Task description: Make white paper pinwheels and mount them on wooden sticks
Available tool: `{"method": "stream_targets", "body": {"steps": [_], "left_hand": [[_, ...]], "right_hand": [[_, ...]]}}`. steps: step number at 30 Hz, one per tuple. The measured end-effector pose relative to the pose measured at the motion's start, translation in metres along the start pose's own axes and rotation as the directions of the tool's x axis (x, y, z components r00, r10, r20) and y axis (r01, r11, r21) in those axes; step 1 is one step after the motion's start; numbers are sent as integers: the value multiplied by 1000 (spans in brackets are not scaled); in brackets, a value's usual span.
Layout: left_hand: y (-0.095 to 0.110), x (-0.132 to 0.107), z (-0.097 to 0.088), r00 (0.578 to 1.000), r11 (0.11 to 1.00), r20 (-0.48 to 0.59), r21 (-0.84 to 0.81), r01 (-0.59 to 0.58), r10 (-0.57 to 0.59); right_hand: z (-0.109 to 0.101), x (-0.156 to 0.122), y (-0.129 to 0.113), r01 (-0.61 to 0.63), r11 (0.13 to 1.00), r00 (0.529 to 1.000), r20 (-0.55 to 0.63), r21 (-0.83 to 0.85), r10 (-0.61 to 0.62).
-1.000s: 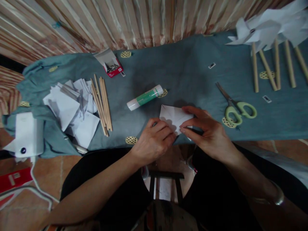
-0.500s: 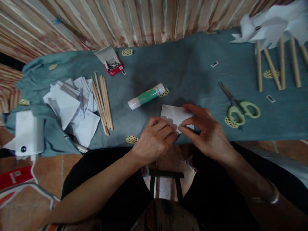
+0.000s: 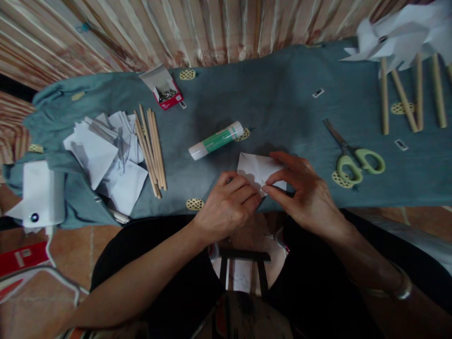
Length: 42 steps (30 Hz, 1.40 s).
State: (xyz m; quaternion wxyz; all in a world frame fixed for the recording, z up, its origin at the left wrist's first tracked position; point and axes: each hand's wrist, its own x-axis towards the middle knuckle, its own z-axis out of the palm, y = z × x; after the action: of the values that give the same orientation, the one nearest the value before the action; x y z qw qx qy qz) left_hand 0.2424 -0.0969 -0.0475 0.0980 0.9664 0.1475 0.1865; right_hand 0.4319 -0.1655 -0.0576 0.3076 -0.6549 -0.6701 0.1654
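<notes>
A small white folded paper square (image 3: 254, 168) lies near the front edge of a table covered in blue-grey cloth (image 3: 282, 108). My left hand (image 3: 226, 207) is curled, its fingers pressing on the paper's near left corner. My right hand (image 3: 307, 193) pinches the paper's near right part between thumb and forefinger. A green and white glue stick (image 3: 215, 140) lies just behind the paper. Green-handled scissors (image 3: 349, 155) lie to the right of my right hand.
A pile of white paper pieces (image 3: 106, 155) and a bundle of thin wooden sticks (image 3: 151, 146) lie at the left. A small red box of pins (image 3: 164, 89) sits behind them. White paper pinwheels on thick sticks (image 3: 402, 47) lie at the far right.
My fingers have shifted slightly on the folded paper; the camera view drifted a little. Nothing else moved.
</notes>
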Motion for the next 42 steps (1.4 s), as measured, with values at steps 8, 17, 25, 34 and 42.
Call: {"method": "stream_targets", "body": {"steps": [8, 17, 25, 34, 42], "left_hand": [[0, -1, 0, 1000, 1000, 6, 9, -9, 9], [0, 0, 0, 1000, 1000, 6, 10, -13, 13], [1, -1, 0, 1000, 1000, 26, 10, -5, 4], [2, 2, -1, 1000, 1000, 17, -7, 23, -23], [2, 5, -1, 1000, 1000, -11, 2, 6, -6]], "right_hand": [[0, 0, -1, 33, 999, 999, -16, 24, -33], [3, -2, 2, 71, 997, 997, -9, 26, -71], [3, -7, -3, 130, 985, 991, 26, -114, -128], [14, -17, -13, 241, 930, 966, -27, -278, -258], [13, -17, -8, 125, 979, 991, -34, -161, -132]]}}
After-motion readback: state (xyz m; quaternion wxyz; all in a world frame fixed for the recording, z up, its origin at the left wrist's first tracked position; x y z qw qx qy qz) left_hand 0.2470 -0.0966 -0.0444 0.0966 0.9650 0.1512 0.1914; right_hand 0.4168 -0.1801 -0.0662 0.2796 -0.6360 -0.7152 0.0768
